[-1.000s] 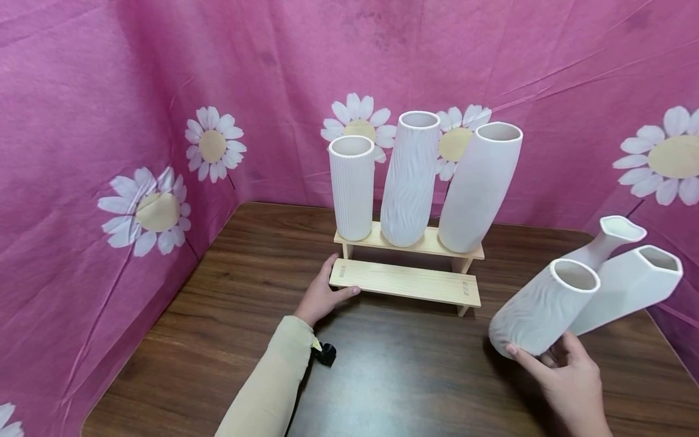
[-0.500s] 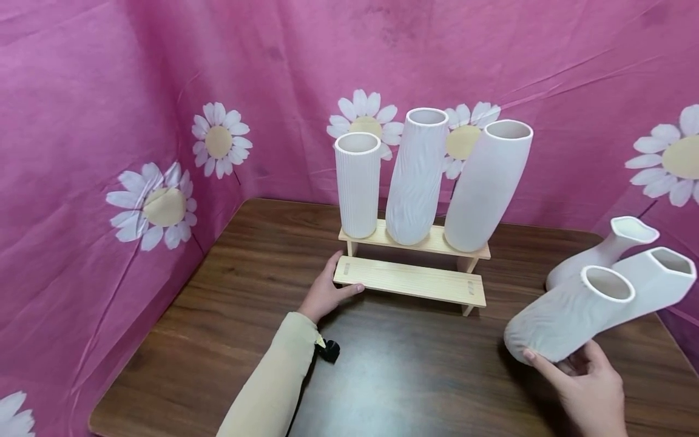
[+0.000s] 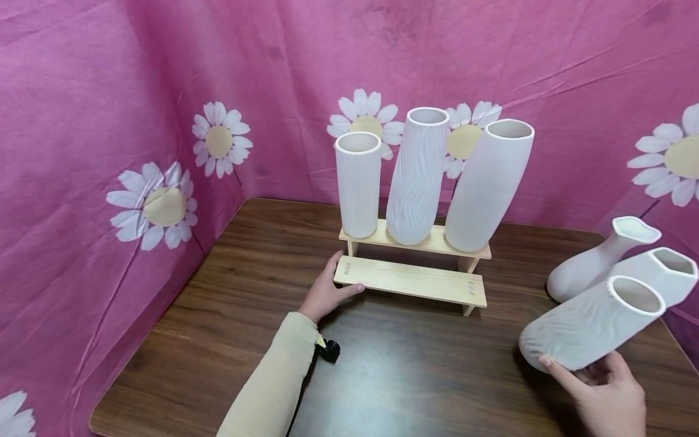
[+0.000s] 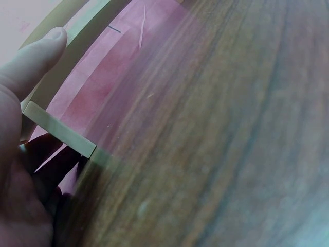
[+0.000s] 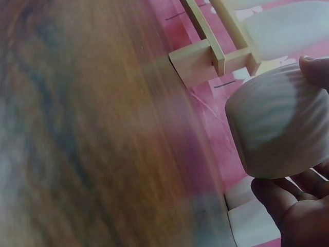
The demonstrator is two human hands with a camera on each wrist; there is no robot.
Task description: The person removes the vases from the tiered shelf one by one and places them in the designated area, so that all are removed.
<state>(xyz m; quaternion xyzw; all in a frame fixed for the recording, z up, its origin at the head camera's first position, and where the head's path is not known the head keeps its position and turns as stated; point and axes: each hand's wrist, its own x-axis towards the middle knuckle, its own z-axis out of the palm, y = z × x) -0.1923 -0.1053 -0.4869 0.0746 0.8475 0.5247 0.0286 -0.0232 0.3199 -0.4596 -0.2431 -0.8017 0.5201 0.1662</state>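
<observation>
In the head view my left hand [image 3: 323, 292] grips the left end of a two-step wooden display stand [image 3: 409, 281]. Its thumb lies along the lower step's front edge, and in the left wrist view the fingers reach behind the end leg [image 4: 60, 128]. My right hand [image 3: 606, 388] holds a white wavy-textured vase [image 3: 587, 328] near its base, at the right of the table. The vase leans with its mouth to the right, and its base shows over the table in the right wrist view.
On the upper step stand a ribbed vase [image 3: 358, 188], a wavy vase [image 3: 417, 182] and a smooth vase [image 3: 488, 188]. A flared-neck vase [image 3: 587, 267] and an angular-mouthed vase [image 3: 668, 282] are behind the held one. Pink floral cloth [image 3: 284, 73] surrounds the wooden table [image 3: 218, 303].
My right hand has moved the wavy vase rightward and slightly nearer, tipping its mouth further right. The head view shifted a little. My left hand keeps its hold on the stand.
</observation>
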